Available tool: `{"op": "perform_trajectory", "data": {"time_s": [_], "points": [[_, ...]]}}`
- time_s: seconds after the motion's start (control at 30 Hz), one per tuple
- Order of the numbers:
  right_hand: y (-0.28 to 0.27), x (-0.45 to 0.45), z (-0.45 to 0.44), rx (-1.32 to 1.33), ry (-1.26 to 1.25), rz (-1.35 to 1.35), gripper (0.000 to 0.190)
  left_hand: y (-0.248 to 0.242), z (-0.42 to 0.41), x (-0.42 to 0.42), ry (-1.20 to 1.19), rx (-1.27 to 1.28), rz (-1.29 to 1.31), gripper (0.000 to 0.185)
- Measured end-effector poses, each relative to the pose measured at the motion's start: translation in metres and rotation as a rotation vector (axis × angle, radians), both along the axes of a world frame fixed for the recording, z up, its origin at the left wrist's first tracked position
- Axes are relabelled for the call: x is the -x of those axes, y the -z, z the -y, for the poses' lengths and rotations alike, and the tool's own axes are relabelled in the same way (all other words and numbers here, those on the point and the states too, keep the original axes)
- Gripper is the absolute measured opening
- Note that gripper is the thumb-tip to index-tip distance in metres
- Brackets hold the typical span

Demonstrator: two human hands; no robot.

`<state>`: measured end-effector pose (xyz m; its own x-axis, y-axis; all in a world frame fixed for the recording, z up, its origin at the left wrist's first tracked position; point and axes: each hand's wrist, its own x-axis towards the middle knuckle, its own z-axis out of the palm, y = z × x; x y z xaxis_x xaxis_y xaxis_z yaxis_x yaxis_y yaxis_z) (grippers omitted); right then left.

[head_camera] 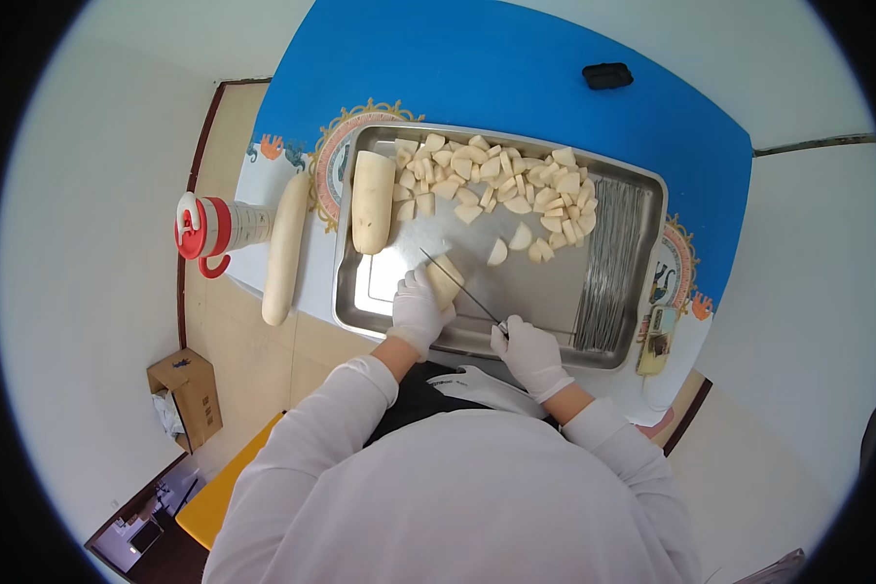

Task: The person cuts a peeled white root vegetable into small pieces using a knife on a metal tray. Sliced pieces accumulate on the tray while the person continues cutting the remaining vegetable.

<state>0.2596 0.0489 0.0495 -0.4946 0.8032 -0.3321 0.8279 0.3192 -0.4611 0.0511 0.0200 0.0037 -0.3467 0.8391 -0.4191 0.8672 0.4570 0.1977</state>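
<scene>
My gloved left hand point(417, 306) grips a short piece of peeled white radish point(446, 283) over the near left part of a metal tray point(496, 310). In my right hand point(531, 355), also gloved, is the handle of a knife point(474, 298), whose thin blade lies across the radish piece. I cannot tell how deep the edge sits. A thick length of radish point(372, 204) rests along the tray's left side. Many cut radish chunks point(493, 171) are heaped towards the far side, and a few loose ones point(520, 236) lie nearer the middle. Thin metal skewers point(608, 266) are bundled at the right end.
Left of the tray, a long whole radish point(286, 248) lies beside a measuring cup with a red lid point(208, 226). A phone point(658, 339) with a cable is at the table's right. A black object point(607, 76) sits on the blue tabletop point(482, 66). A cardboard box point(186, 401) stands on the floor.
</scene>
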Motion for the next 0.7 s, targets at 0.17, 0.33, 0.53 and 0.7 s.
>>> {"op": "perform_trajectory", "data": {"time_s": [0.17,0.33,0.53,0.7], "points": [[-0.0015,-0.0040,-0.0051,0.005,-0.016,0.001,0.029,-0.0015,-0.0023,-0.0029,-0.033,0.039,-0.009,0.076],[-0.0017,-0.0051,-0.0034,0.009,-0.016,0.002,0.029,0.0005,-0.0003,-0.0044,-0.044,0.021,-0.006,0.078],[-0.0041,-0.0062,0.0014,0.011,0.013,-0.006,0.030,-0.0014,-0.0003,-0.0069,-0.066,0.045,-0.007,0.082],[-0.0022,-0.0071,0.0036,0.035,0.010,0.007,0.031,-0.0009,0.0003,-0.0061,-0.064,0.029,0.024,0.085]]}}
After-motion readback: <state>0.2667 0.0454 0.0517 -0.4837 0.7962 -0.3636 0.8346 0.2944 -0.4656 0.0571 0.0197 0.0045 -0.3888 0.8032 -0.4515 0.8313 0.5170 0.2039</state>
